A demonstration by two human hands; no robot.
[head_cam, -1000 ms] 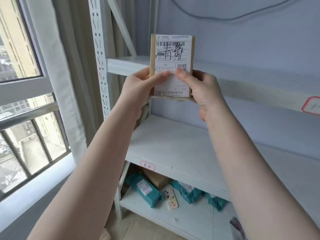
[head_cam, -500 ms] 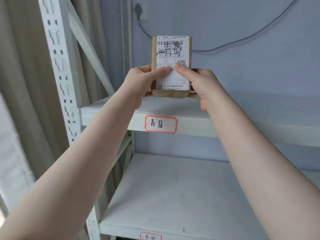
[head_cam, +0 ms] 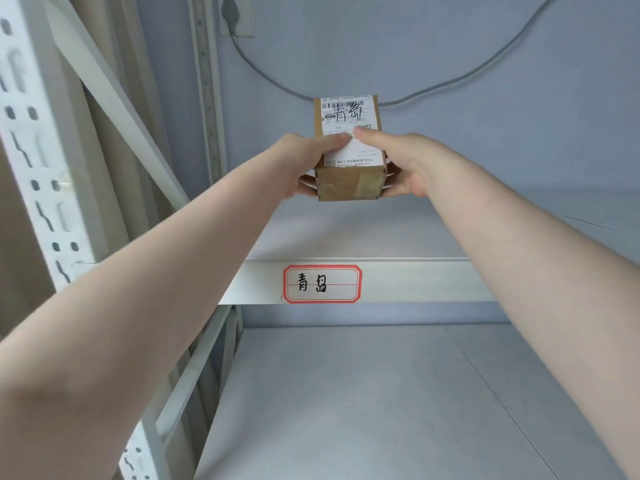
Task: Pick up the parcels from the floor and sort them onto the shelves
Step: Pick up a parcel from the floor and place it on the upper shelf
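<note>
A small brown cardboard parcel [head_cam: 349, 183] with a white shipping label and black handwritten characters on top is held over the upper white shelf [head_cam: 346, 233]. My left hand [head_cam: 308, 161] grips its left side, thumb on the label. My right hand [head_cam: 398, 161] grips its right side, thumb also on the label. I cannot tell whether the parcel's base touches the shelf board. A red-bordered tag [head_cam: 322, 284] with handwritten characters is stuck on the shelf's front edge, just below the parcel.
A lower white shelf board [head_cam: 381, 393] lies beneath. A perforated white upright [head_cam: 38, 161] and a diagonal brace [head_cam: 114, 98] stand at the left. A grey cable [head_cam: 450, 77] hangs from a wall socket [head_cam: 235, 15] behind the parcel.
Both hands have carried the parcel forward and tilted it flatter over the upper shelf. The view has moved closer and higher, and the bottom shelf with teal parcels has left the frame.
</note>
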